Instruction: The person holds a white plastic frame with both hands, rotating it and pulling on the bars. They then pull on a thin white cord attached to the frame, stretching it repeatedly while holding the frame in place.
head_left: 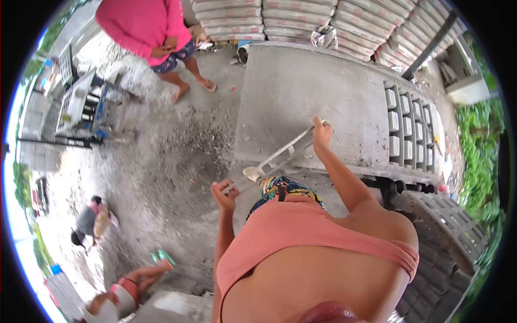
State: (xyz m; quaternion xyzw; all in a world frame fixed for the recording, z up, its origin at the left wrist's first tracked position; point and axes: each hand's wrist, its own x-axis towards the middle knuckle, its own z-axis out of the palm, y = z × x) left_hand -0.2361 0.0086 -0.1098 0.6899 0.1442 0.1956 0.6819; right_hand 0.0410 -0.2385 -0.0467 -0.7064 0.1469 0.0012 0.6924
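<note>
Both hands grip a narrow, greyish metal frame (284, 151) with long side rails and a short crosspiece. It slants in front of my legs, beside a raised concrete slab (307, 97). My right hand (322, 133) is closed around the upper end, over the slab's near edge. Lower and to the left, my left hand (224, 195) is closed around the other end, above the gritty floor. What the frame is for does not show. On the slab's right end sits a grey mould (410, 126) with rows of pale blocks in it.
Stacked cement bags (299, 19) line the back. A person in a pink hooded top (142, 27) stands at the upper left, near a metal machine (83, 107). Other people are at the lower left. Loose gravel (199, 142) covers the floor; a slatted grey panel (449, 226) leans at right.
</note>
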